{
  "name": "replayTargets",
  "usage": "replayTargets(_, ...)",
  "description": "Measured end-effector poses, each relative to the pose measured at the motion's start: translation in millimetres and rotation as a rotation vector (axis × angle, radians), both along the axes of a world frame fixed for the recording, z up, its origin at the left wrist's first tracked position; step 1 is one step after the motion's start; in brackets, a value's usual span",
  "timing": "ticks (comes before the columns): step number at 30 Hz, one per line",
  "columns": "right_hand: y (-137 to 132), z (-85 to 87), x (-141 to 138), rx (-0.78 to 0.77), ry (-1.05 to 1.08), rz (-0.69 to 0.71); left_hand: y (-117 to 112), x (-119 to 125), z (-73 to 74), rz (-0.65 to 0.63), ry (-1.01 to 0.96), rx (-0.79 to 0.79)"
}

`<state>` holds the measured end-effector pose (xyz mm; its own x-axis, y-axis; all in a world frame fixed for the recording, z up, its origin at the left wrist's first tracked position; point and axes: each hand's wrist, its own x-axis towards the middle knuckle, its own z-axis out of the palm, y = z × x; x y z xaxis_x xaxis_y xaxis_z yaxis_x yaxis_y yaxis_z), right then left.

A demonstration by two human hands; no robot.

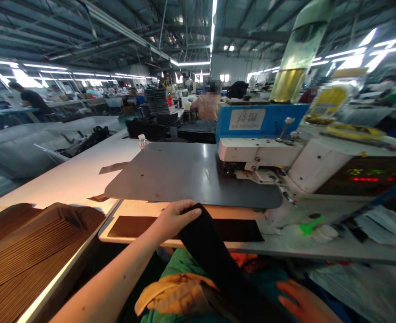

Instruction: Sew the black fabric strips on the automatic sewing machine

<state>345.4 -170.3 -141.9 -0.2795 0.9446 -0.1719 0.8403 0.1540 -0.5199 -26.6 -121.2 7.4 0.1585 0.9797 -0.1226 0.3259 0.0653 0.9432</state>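
Observation:
My left hand [180, 215] is closed on the top end of a black fabric strip [214, 251], thumb over its edge. The strip hangs down over my lap toward the lower right. My right hand [298, 298], somewhat blurred, is low at the right beside the strip, its fingers stretched and apart. A dark flat strip [240, 229] lies on the table edge just beyond my left hand, which partly covers it. Above that is the grey metal plate [174, 172] of a sewing machine [261, 154], whose head stands to the right.
Stacked brown-looking fabric pieces [39, 251] lie at the left. A small plastic bottle [142, 141] stands behind the plate. A green item [311, 225] is on the machine table at the right. Other people sit farther back, one near black stacked pieces [198, 130].

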Motion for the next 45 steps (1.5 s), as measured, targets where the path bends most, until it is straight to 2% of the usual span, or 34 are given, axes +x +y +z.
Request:
replayTargets(3,28,67.6,-64,0.175,0.187,0.210,-1,17,1.9,-0.033,-0.036,-0.001)
replayTargets(5,41,108.9,-103,0.355,0.263,0.250,-1,23,2.6,-0.029,-0.057,-0.002)
replayTargets(7,49,137.9,-132,0.537,0.299,0.289,-1,28,2.5,-0.007,-0.063,0.003)
replayTargets(9,53,152.6,-152,0.679,0.294,0.301,-1,31,2.1,0.005,-0.063,0.026)
replayTargets(11,56,155.9,-166,0.773,0.252,0.289,-2,33,1.7,-0.007,-0.072,0.059)
replayTargets(14,57,151.9,-177,0.829,0.166,0.263,-4,36,1.4,-0.023,-0.077,0.131)
replayTargets(21,51,156.2,-175,0.776,-0.086,0.343,-9,40,0.7,-0.100,0.037,0.173)
replayTargets(26,50,158.5,-173,0.802,-0.143,0.339,-10,44,1.0,-0.125,0.095,0.177)
replayTargets(35,51,151.7,-176,0.705,-0.042,0.269,-16,53,-2.6,-0.088,0.326,0.316)
replayTargets(41,57,151.4,-172,0.609,0.098,0.182,-18,54,-11.6,-0.115,0.312,0.447)
replayTargets(45,59,149.9,-171,0.533,0.224,0.156,-17,51,-11.6,-0.177,0.321,0.485)
